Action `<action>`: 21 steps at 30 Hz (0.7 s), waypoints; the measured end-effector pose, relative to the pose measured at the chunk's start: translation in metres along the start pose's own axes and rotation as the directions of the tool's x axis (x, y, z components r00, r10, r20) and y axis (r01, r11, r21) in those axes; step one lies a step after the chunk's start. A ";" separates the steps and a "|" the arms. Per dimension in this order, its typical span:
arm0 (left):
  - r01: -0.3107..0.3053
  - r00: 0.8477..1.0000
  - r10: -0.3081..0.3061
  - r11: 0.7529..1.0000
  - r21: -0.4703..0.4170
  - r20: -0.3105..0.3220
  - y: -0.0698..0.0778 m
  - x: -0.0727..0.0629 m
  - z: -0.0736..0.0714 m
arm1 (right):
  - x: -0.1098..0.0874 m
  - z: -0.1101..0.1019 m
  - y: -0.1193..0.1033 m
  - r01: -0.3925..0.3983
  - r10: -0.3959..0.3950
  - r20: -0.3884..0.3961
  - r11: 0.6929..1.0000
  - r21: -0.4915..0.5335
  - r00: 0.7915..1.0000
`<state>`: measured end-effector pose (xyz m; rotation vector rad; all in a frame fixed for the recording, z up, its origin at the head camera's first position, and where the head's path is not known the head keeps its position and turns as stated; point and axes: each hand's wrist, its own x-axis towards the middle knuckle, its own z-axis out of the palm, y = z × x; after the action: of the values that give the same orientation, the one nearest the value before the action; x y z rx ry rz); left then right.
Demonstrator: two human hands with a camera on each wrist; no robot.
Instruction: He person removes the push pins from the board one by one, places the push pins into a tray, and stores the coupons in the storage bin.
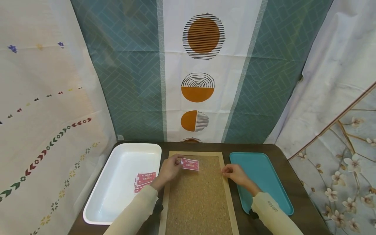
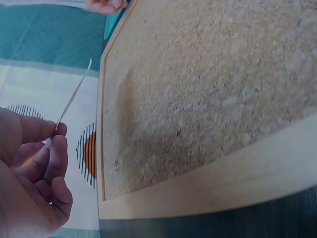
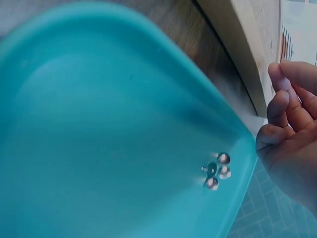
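A red-and-white paper coupon [image 1: 190, 164] is pinched at its left edge between the thumb and fingers of my left hand [image 1: 169, 168]. It is over the upper part of a wood-framed corkboard [image 1: 199, 202]; in the left wrist view the coupon [image 2: 74, 94] appears edge-on, raised off the cork. My right hand [image 1: 235, 174] is at the board's right frame, beside the teal tray [image 1: 249, 160]. Its fingers are curled, and in the right wrist view the thumb and index fingertips [image 3: 278, 74] meet, with no object showing between them. Several shiny round-headed pins [image 3: 212, 169] lie in a corner of the tray.
On the left stands a white tray [image 1: 108, 182] holding several more red coupons [image 1: 146, 178]. All of this is on a dark wooden table [image 1: 305, 202]. Patterned cloth [image 1: 129, 65] hangs behind the table and along both sides.
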<state>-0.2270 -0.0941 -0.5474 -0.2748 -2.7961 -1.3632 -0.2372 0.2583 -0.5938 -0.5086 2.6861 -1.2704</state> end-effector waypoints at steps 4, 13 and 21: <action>0.011 1.000 -0.011 1.000 0.003 -0.011 -0.003 -0.001 -0.008 | -0.004 -0.005 0.001 -0.011 0.011 0.001 1.000 -0.007 1.000; 0.005 0.998 -0.003 0.999 0.038 -0.063 -0.004 -0.002 -0.021 | -0.015 -0.019 0.017 -0.011 0.010 -0.036 0.999 -0.032 0.999; 0.002 0.998 0.001 0.999 0.049 -0.063 -0.011 -0.007 -0.038 | -0.021 -0.031 0.022 -0.064 0.063 -0.044 0.998 -0.024 0.997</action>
<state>-0.2244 -0.1319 -0.5331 -0.2256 -2.7741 -1.2783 -0.2311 0.3016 -0.5914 -0.3994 2.7337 -1.2460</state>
